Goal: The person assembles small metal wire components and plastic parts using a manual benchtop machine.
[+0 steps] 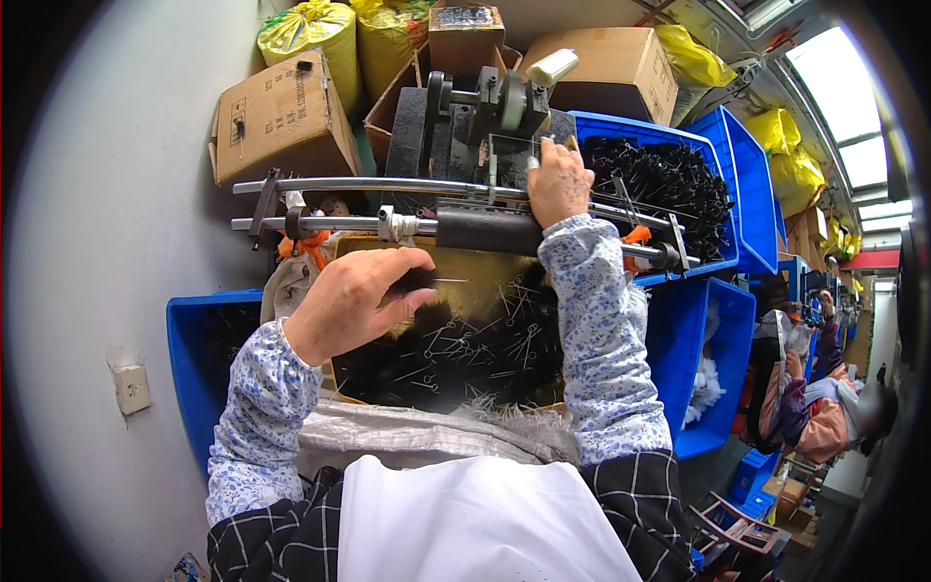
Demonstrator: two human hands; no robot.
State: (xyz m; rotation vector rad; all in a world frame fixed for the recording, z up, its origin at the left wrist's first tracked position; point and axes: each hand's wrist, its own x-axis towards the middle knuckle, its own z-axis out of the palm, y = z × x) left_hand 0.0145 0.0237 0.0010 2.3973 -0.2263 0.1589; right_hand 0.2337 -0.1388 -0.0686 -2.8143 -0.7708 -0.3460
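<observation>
My left hand (354, 301) is closed around a small tuft of black bristles (419, 282), pinched between thumb and fingers just above the tray (388, 254) in front of me. The tray is full of loose black bristles and thin wire pieces. My right hand (558, 182) reaches up to the machine (485, 107), fingers curled on a small clear part at its front; I cannot tell how tightly they hold it. Two metal rails (330, 184) and a black roller (485, 231) cross between my hands. A blue bin (722, 155) of black bristle bundles sits to my right, another blue bin (199, 359) to my left. Cardboard boxes (281, 121) and yellow sacks (310, 34) are stacked behind the machine against a pale grey wall (116, 213). Another person (824, 417) sits further down the aisle on my right.
</observation>
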